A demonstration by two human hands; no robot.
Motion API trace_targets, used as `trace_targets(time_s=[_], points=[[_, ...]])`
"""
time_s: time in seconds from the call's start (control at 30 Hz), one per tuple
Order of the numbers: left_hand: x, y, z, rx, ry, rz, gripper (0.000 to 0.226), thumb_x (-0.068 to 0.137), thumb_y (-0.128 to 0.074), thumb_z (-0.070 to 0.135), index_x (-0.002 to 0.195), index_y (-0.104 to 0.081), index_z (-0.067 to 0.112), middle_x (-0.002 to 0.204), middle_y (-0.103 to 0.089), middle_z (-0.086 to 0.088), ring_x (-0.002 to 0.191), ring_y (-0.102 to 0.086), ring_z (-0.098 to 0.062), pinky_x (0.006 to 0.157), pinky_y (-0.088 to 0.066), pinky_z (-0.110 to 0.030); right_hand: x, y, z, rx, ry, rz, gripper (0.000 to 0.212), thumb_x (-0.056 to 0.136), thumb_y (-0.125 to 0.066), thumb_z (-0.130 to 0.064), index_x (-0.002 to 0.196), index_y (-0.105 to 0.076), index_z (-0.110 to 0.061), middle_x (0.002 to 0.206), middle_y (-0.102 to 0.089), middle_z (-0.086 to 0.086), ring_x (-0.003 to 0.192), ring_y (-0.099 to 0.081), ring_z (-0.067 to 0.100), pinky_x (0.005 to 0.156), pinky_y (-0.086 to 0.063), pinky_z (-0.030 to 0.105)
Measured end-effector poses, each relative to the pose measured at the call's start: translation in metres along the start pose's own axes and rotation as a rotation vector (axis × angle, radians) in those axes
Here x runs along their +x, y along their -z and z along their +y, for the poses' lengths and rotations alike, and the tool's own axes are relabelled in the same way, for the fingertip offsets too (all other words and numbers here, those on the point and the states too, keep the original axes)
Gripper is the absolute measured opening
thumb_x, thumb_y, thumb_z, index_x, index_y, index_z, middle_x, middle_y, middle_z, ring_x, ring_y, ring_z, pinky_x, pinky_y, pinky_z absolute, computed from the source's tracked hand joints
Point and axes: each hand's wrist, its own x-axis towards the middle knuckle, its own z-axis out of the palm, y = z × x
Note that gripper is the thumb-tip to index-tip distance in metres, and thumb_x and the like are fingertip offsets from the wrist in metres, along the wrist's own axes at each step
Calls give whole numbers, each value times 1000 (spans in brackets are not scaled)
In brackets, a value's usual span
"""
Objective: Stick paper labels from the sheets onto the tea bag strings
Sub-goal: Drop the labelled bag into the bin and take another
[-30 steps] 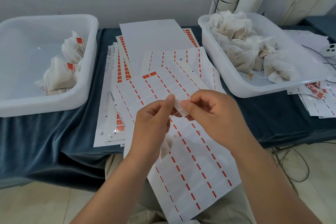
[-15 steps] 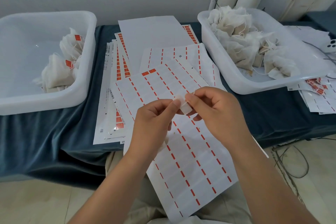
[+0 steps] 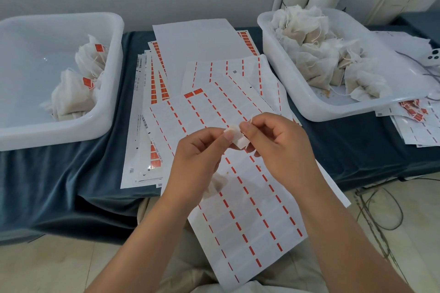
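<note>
My left hand [image 3: 198, 154] and my right hand [image 3: 281, 147] meet above the label sheet [image 3: 240, 197] and pinch a small white paper label [image 3: 237, 137] between their fingertips. A thin string end [image 3: 251, 118] sticks up from my right fingers. A tea bag [image 3: 217, 184] hangs below my left hand, mostly hidden by it. The sheet is white with rows of red dashes and two orange labels [image 3: 193, 93] left at its top corner. It lies over the table edge toward my lap.
A white tub [image 3: 112, 74] at the left holds tea bags with orange labels [image 3: 78, 83]. A white tub [image 3: 281, 83] at the right holds a pile of unlabelled tea bags [image 3: 319, 54]. More sheets [image 3: 147, 112] lie on the blue cloth. Cables [image 3: 376, 207] trail at the right.
Both hands have kept pinching the label, which has turned a little between the fingertips. The view has tilted slightly down.
</note>
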Motion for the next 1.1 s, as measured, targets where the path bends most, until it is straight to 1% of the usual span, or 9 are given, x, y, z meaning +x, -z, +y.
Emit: trace_targets(time_s=[0.07, 0.2, 0.27, 0.33, 0.4, 0.5, 0.63, 0.87, 1.1], points=[[1, 4, -1, -54, 22, -11, 25, 103, -64, 38, 91, -85, 31, 66, -65, 8, 50, -40, -7, 53, -37, -20, 0, -1, 0, 8, 14, -4, 16, 100, -63, -44, 84, -63, -41, 80, -71, -24, 77, -72, 1, 64, -51, 7], [2, 8, 0, -195, 119, -26, 48, 106, -48, 51, 96, -86, 23, 70, -73, 5, 48, -37, -7, 49, -33, -19, -1, -2, 0, 3, 33, -13, 16, 100, -63, -43, 85, -62, -41, 80, -71, -25, 77, -72, 1, 65, -52, 9], [4, 9, 0, -181, 147, 1, 49, 109, -48, 50, 95, -86, 25, 76, -77, 1, 47, -37, -6, 48, -32, -19, -1, -2, 0, -7, 52, -8, 16, 101, -62, -44, 85, -61, -41, 80, -70, -25, 79, -72, 1, 67, -52, 9], [5, 9, 2, -178, 173, -12, 45, 99, -58, 58, 93, -86, 24, 72, -70, -5, 47, -32, -9, 48, -30, -22, -1, -2, -1, -21, 67, -1, 16, 100, -61, -46, 85, -60, -42, 81, -70, -23, 80, -71, 3, 69, -54, 11], [6, 10, 3, -204, 198, -56, 50, 77, -70, 65, 91, -87, 20, 67, -55, -12, 48, -27, -12, 47, -28, -23, -2, -3, -1, -17, 71, 1, 15, 100, -61, -45, 87, -62, -39, 82, -70, -20, 81, -71, 7, 70, -56, 17], [7, 10, 5, -232, 240, -107, 52, 64, -78, 60, 92, -87, 17, 70, -65, -6, 46, -29, -10, 45, -32, -20, -3, -3, -1, -15, 85, -6, 15, 100, -62, -42, 90, -66, -32, 82, -70, -18, 80, -70, 10, 68, -56, 21], [7, 14, 5, -195, 259, -170, 39, 71, -77, 53, 93, -87, 23, 92, -81, -8, 47, -31, -8, 47, -31, -20, -3, -2, -2, -24, 93, -17, 14, 100, -64, -40, 90, -68, -31, 82, -68, -18, 80, -67, 9, 66, -52, 15], [1, 14, 7, -46, 143, -149, 45, 69, -71, 69, 88, -87, 32, 71, -76, 2, 44, -33, -7, 46, -34, -17, -1, -3, 1, -41, 55, -45, 17, 101, -63, -40, 87, -65, -30, 77, -65, -17, 78, -64, 8, 65, -49, 13], [-1, 14, 10, 0, 149, -136, 30, 77, -70, 57, 83, -86, 33, 70, -77, 6, 42, -32, -7, 44, -33, -14, -2, -6, 2, -31, 36, -51, 20, 101, -63, -40, 82, -60, -37, 76, -64, -20, 78, -64, 7, 66, -48, 12]])
